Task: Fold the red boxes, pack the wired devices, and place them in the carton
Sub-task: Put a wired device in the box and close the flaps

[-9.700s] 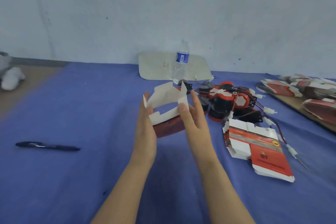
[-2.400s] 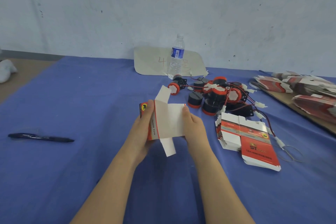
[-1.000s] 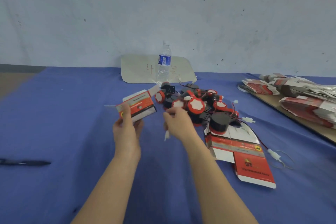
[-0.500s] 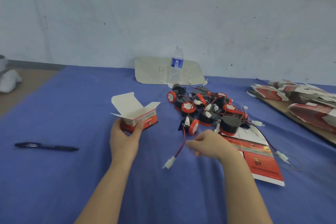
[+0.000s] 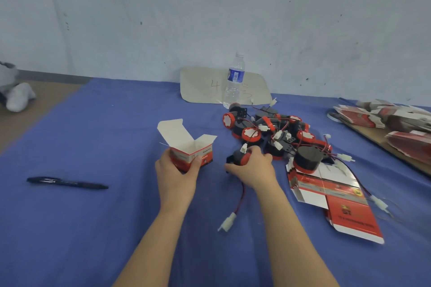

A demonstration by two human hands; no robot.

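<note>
Blue-covered bench (image 5: 93, 228). At centre, the left hand (image 5: 177, 177) grips the open red box (image 5: 191, 154); the right hand (image 5: 251, 170) now clutches a wired device (image 5: 240, 158) just drawn from the pile (image 5: 279, 133), ready for packing.

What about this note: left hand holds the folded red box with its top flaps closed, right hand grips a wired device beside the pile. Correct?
Not the flaps: in the head view the red box has its top flaps open. The left hand holds it, and the right hand grips a wired device beside the pile.
</note>
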